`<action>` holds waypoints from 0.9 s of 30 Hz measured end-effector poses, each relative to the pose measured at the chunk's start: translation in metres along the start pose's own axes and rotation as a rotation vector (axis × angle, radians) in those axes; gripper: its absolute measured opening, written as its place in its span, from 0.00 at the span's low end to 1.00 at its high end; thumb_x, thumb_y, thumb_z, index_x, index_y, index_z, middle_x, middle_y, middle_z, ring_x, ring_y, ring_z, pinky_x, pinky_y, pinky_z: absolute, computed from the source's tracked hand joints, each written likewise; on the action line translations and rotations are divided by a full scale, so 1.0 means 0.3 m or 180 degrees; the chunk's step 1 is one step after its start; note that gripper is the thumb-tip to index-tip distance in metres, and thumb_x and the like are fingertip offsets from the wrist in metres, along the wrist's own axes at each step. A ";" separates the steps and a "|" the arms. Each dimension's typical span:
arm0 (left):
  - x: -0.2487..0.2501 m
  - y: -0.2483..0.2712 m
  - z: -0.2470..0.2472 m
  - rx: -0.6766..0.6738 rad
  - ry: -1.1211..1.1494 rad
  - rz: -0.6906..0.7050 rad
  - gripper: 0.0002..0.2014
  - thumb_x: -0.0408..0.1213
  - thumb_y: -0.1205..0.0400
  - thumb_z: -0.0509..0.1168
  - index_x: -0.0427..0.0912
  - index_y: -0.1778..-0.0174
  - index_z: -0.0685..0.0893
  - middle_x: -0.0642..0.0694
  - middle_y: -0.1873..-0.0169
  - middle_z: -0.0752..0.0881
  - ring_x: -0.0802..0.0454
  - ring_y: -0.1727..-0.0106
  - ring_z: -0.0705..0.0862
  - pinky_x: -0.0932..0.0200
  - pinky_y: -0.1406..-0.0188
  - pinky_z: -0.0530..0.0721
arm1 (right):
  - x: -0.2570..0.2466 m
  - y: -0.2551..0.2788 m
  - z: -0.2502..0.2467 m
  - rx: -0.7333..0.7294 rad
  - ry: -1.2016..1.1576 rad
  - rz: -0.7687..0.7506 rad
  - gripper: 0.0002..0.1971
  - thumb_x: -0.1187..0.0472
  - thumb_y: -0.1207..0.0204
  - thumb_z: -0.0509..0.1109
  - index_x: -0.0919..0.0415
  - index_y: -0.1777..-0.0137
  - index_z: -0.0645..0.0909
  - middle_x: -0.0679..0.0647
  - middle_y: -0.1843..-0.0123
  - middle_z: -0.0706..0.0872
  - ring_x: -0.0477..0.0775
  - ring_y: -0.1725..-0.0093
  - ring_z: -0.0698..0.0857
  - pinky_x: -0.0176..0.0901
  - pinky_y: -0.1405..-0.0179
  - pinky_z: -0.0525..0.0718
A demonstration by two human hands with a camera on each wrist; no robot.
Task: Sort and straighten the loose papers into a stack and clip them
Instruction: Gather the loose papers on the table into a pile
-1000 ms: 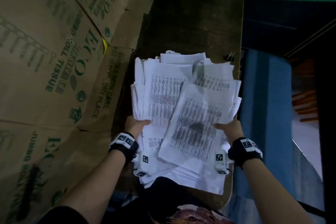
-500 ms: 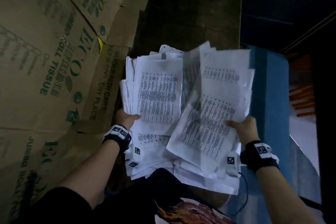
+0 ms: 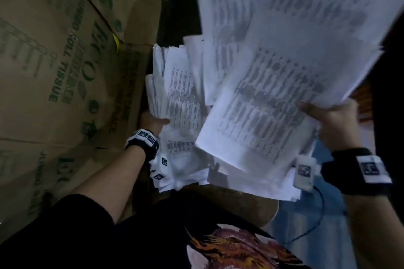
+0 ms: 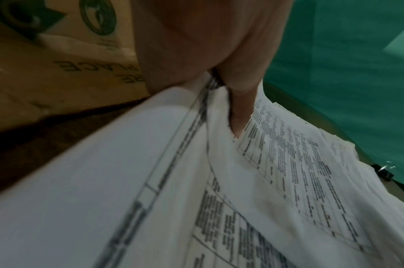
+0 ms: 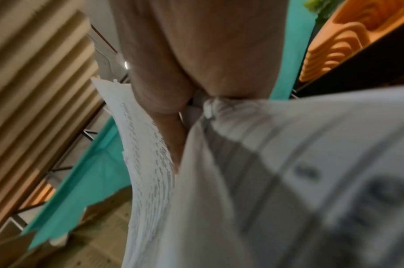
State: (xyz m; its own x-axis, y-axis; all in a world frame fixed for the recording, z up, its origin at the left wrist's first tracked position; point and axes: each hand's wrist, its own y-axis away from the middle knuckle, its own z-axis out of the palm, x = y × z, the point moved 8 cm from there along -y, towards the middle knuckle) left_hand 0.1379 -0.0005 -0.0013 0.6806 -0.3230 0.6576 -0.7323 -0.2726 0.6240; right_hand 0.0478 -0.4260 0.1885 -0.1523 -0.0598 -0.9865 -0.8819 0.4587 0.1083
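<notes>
A messy pile of printed white papers [image 3: 181, 98] lies on a dark wooden table [image 3: 175, 17]. My left hand [image 3: 153, 120] grips the pile's left edge, thumb on top of the sheets [image 4: 288, 163]. My right hand [image 3: 328, 116] pinches a thick bundle of papers [image 3: 273, 61] and holds it raised, tilted toward the camera, blurred. In the right wrist view the bundle [image 5: 265, 199] fans out below the fingers [image 5: 173, 127]. A black binder clip [image 4: 384, 172] lies on the table past the pile's far edge.
Flattened cardboard boxes [image 3: 54, 72] printed with green lettering stand along the left of the table. A blue surface [image 3: 306, 236] lies at the lower right beyond the table edge. A green wall [image 4: 345, 72] stands behind.
My right hand has lifted its bundle of papers up off the pile and toward the camera. My left hand has stayed on the pile's left edge.
</notes>
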 end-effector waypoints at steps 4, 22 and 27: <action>-0.053 0.011 0.066 -0.0298 0.0323 -0.0265 0.32 0.40 0.32 0.81 0.33 0.34 0.79 0.44 0.48 0.86 0.47 0.56 0.85 0.58 0.61 0.83 | 0.292 -0.035 0.147 -0.0234 -0.0101 0.0730 0.17 0.75 0.36 0.80 0.72 0.46 0.87 0.52 0.56 0.93 0.54 0.58 0.90 0.51 0.52 0.88; -0.086 -0.118 0.132 -0.0261 -0.0212 -0.0239 0.39 0.46 0.44 0.86 0.33 0.40 0.81 0.41 0.47 0.87 0.43 0.49 0.86 0.52 0.53 0.84 | 0.668 -0.212 0.247 -0.0203 0.2645 0.1435 0.33 0.41 0.26 0.72 0.59 0.27 0.72 0.59 0.26 0.74 0.63 0.28 0.73 0.63 0.30 0.73; -0.056 -0.099 0.163 -0.0133 -0.0242 -0.0105 0.22 0.31 0.39 0.84 0.35 0.57 0.80 0.44 0.60 0.83 0.48 0.54 0.81 0.57 0.53 0.81 | 0.753 -0.171 0.075 0.0380 0.3069 0.2001 0.41 0.49 0.26 0.75 0.67 0.22 0.59 0.68 0.21 0.61 0.69 0.21 0.59 0.66 0.27 0.65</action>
State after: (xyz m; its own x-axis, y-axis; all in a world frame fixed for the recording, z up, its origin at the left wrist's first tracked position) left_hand 0.1473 -0.0314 -0.0516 0.6994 -0.3829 0.6035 -0.7069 -0.2466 0.6629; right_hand 0.0687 -0.4432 -0.0426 -0.8717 -0.4192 -0.2538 -0.4897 0.7253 0.4838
